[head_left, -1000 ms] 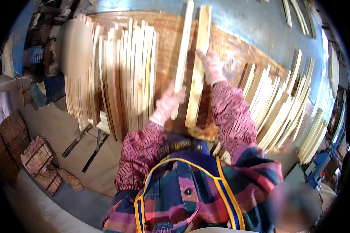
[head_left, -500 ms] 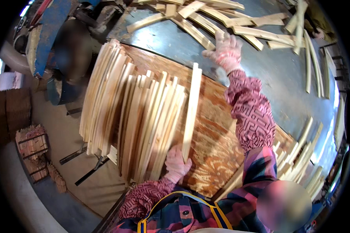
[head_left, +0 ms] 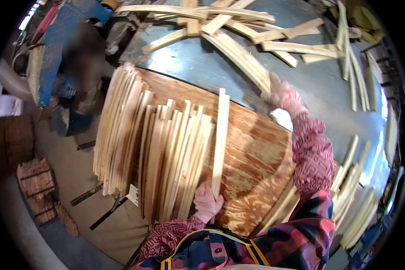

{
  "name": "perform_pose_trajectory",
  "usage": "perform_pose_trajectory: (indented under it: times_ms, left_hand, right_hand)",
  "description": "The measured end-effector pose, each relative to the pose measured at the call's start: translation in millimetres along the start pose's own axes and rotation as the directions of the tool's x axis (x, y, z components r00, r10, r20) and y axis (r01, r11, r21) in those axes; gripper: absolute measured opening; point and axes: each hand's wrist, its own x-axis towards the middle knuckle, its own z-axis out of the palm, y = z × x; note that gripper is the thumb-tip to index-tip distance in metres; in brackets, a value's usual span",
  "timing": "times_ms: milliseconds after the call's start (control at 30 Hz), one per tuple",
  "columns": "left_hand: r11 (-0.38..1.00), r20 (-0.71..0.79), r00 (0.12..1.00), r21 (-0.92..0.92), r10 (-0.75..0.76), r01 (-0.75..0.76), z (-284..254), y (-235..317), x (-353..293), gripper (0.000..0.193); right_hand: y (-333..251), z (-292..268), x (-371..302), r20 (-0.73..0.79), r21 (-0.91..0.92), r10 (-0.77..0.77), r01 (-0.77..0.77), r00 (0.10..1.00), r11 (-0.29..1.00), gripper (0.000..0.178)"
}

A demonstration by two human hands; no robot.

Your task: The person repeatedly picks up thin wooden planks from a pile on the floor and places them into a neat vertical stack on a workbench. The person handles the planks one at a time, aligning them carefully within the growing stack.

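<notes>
Left hand [head_left: 207,203]: grip folded round near end of pale strip [head_left: 220,144], over plywood [head_left: 252,155]. Right hand [head_left: 285,96] at end of slat [head_left: 243,60] on metal tabletop [head_left: 321,105]; can't tell if grip closes. Wood looks light, stiff; best held mid-length.

Lighting's pretty bright overall, but uneven. The smooth blue-grey metal tabletop [head_left: 328,99] throws glare at far left — and a harsher, washed-out streak down its right side. Blotchy shadows sit on the reddish-brown plywood board [head_left: 252,139], and the tan floor [head_left: 72,166] at near left is dimmer. Fisheye bends everything toward a black rim. One oval smear hides part of the blue metal machine [head_left: 51,67] at far left; the long pale wooden strips [head_left: 171,153] look reasonably crisp.
</notes>
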Motion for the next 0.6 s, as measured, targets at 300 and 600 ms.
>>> perform_pose_trajectory:
  times_ms: [300,600]
  left_hand:
    - [0.95,-0.121,0.943,0.012,0.31,-0.311,-26,21,-4,0.087]
    - [0.717,0.424,0.896,-0.665,0.13,0.21,-48,76,9,0.068]
  right_hand:
    - [43,214,-298,0.318,0.496,-0.266,-0.399,0.91,-0.771,0.067]
    - [23,267,-322,0.094,0.819,0.018,-0.087,0.995,0.568,0.071]
